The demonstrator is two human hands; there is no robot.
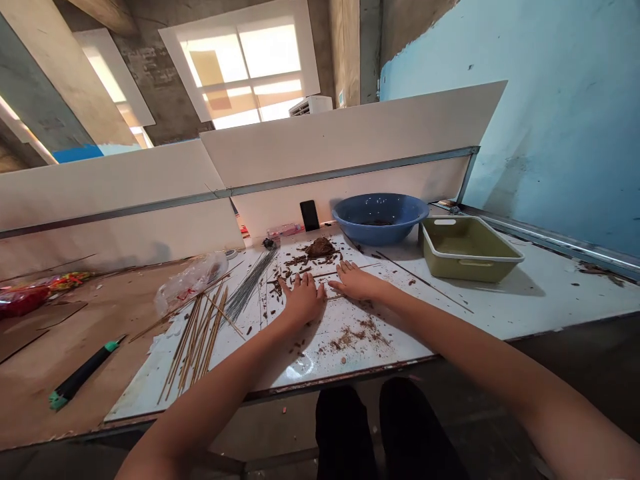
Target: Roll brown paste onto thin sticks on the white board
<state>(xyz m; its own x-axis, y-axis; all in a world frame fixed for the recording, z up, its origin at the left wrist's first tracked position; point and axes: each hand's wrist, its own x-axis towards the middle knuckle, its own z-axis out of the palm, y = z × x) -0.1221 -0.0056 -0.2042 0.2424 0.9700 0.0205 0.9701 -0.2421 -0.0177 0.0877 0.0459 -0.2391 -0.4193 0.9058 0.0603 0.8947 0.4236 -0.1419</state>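
My left hand (303, 299) lies palm down on the white tabletop with its fingers stretched out. Beside it, my right hand (356, 281) is also flat, fingers extended. A thin brown stick (370, 266) passes by the fingers of my right hand; what lies under the palms is hidden. Just beyond the hands sits a lump of dark brown dough-like material (321, 247), with many small brown pieces (287, 267) scattered around it. Brown powder (357, 335) is spread on the tabletop nearer to me.
Left are thin wooden sticks (200, 337), dark wires (250, 285), a plastic bag (187, 285) and a black-green tool (85, 375). Behind stand a phone (309, 215) and a blue basin (380, 230). A green bin (470, 263) and a long stick (425, 283) lie right.
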